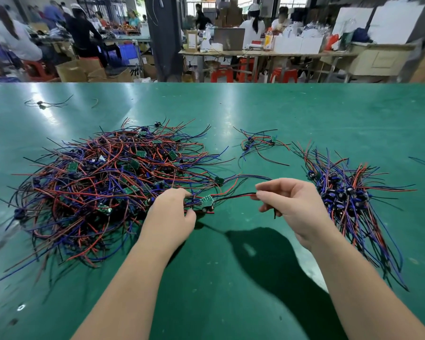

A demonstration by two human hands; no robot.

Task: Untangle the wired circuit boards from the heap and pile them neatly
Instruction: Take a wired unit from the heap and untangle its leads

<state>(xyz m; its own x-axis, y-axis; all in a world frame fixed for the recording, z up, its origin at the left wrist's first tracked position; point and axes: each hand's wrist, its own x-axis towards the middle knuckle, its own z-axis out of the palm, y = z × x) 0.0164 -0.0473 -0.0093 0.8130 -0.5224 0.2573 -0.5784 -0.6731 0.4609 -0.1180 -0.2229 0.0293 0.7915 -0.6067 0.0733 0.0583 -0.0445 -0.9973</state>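
A big tangled heap (108, 182) of small green circuit boards with red, blue and black wires covers the left of the green table (231, 278). On the right lies a sorted pile (346, 195) with its wires running the same way. My left hand (172, 209) grips wires at the heap's right edge, next to a green board (207, 200). My right hand (290, 204) pinches the red and black wires (233, 197) that lead from that board, stretched between both hands. Another board (219, 180) lies just behind.
A small loose cluster of wired boards (258, 143) lies behind the hands. A stray wired piece (43, 103) sits at the far left of the table. Beyond the far edge are workbenches, red stools, cardboard boxes and several people.
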